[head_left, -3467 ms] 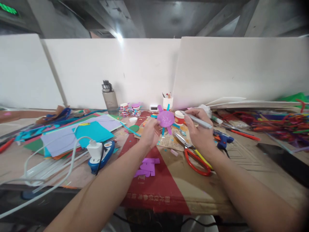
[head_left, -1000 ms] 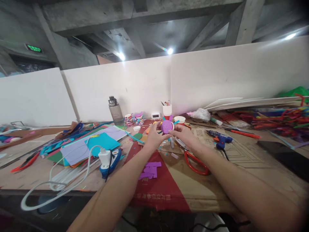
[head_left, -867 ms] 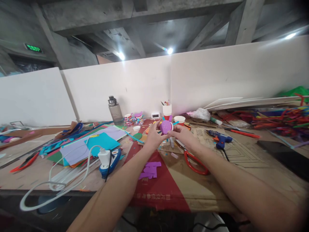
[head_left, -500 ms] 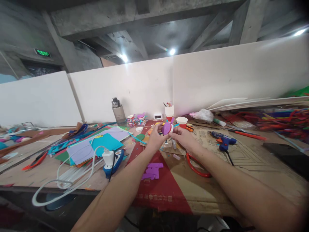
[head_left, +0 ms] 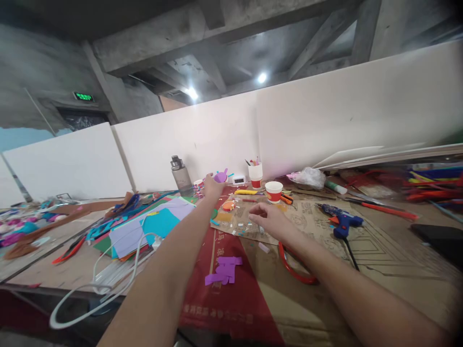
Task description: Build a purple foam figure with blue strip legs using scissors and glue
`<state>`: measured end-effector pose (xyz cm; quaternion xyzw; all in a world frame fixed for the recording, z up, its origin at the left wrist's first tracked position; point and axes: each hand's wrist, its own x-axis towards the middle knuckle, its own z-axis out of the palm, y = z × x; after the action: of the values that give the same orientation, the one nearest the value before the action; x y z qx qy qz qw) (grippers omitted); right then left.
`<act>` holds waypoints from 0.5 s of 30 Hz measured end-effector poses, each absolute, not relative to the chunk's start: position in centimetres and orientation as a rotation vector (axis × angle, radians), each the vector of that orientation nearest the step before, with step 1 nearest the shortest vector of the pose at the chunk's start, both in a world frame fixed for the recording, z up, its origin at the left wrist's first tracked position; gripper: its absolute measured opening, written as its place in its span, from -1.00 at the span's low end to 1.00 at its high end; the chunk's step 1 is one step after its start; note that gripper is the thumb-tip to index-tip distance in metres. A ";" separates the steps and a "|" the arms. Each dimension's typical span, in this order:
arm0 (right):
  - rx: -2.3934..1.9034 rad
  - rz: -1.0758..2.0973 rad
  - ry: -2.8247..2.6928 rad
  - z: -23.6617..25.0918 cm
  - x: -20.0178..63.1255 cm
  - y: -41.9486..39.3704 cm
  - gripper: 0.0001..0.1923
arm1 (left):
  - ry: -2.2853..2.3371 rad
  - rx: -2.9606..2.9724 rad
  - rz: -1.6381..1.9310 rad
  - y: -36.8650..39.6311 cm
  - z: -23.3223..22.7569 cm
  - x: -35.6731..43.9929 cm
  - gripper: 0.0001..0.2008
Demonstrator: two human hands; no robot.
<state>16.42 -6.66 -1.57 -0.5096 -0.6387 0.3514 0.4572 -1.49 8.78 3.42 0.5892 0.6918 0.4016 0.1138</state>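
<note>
- Reaching far across the cardboard-covered table [head_left: 318,289], the left hand [head_left: 211,187] grips a purple paper-cup craft with small ears [head_left: 220,177] — held up near the grey water bottle [head_left: 181,174].
- Right hand [head_left: 269,220] hovers low, fingers loosely spread, holding nothing (red-handled scissors [head_left: 294,270] lie just beside its wrist).
- Purple paper scraps [head_left: 222,271] lie nearer, on the red patch.

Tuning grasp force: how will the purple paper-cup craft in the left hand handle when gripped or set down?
The purple cup craft looks like thin paper, so probably very light and easily crushed. Its glued-on strips likely bend under contact. The left hand holds it with ease near the water bottle; set down, it may tip easily.
</note>
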 end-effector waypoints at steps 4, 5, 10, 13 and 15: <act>-1.256 0.840 -1.636 -1.3 16.3 -7.2 -0.86 | 2.163 1.695 1.177 12.5 4.6 -3.6 -0.27; -1.253 0.828 -1.653 -1.2 16.2 -7.5 -0.85 | 2.199 1.681 1.180 13.4 4.8 -4.2 -0.28; -1.272 0.824 -1.744 -0.3 16.0 -8.8 -0.82 | 2.283 1.684 1.131 17.0 5.4 -6.4 -0.24; -1.292 0.854 -1.781 0.0 15.8 -9.4 -0.81 | 2.280 1.718 1.067 18.5 4.8 -6.5 -0.25; -1.317 0.863 -1.785 -0.1 15.7 -9.6 -0.80 | 2.285 1.734 1.019 19.2 4.3 -6.3 -0.25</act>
<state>15.72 -9.58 -0.06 -0.5136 -0.6962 0.3365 0.3718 -6.34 19.17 4.27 0.5689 0.7498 0.3344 0.0486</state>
